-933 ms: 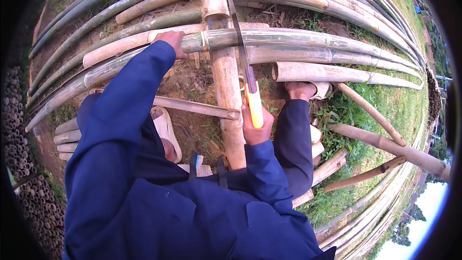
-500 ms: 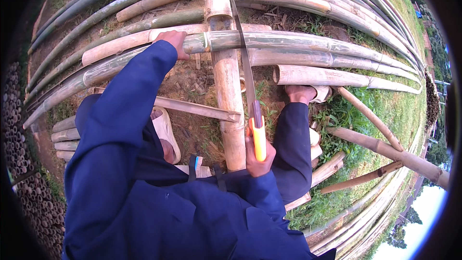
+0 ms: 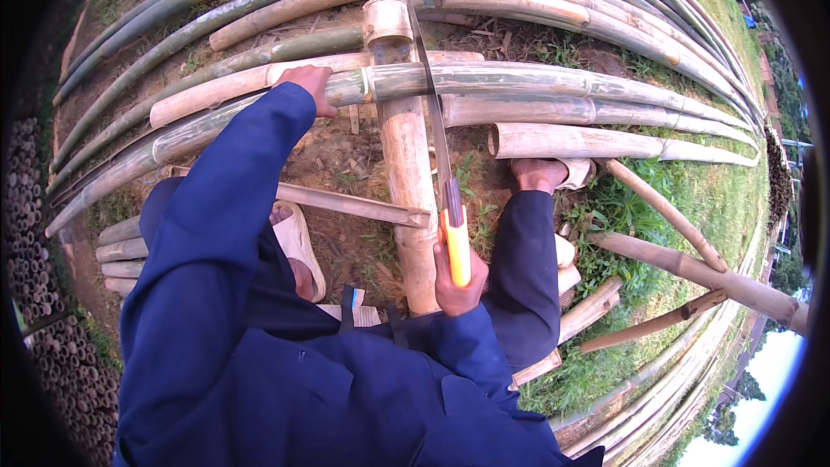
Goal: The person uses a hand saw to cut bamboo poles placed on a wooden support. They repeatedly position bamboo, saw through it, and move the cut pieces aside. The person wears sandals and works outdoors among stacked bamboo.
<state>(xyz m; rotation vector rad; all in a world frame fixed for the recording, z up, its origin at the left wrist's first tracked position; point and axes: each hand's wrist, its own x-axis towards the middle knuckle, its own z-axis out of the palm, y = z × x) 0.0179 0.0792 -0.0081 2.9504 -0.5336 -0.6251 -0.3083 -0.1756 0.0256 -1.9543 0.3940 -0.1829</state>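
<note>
Green-streaked round bamboo pole (image 3: 510,78) crosses near the far end of a pale bamboo post (image 3: 406,156), left grip (image 3: 307,85) holding the pole, right grip (image 3: 458,294) an orange-handled metal handsaw (image 3: 442,143).

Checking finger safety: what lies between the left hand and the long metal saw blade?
In the head view, a stretch of round green bamboo pole with a pale ring, crossing over a tan bamboo post.

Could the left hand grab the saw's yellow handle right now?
Probably not easily: the right hand is already wrapped around the yellow handle, and the left hand is busy holding the bamboo pole.
</note>
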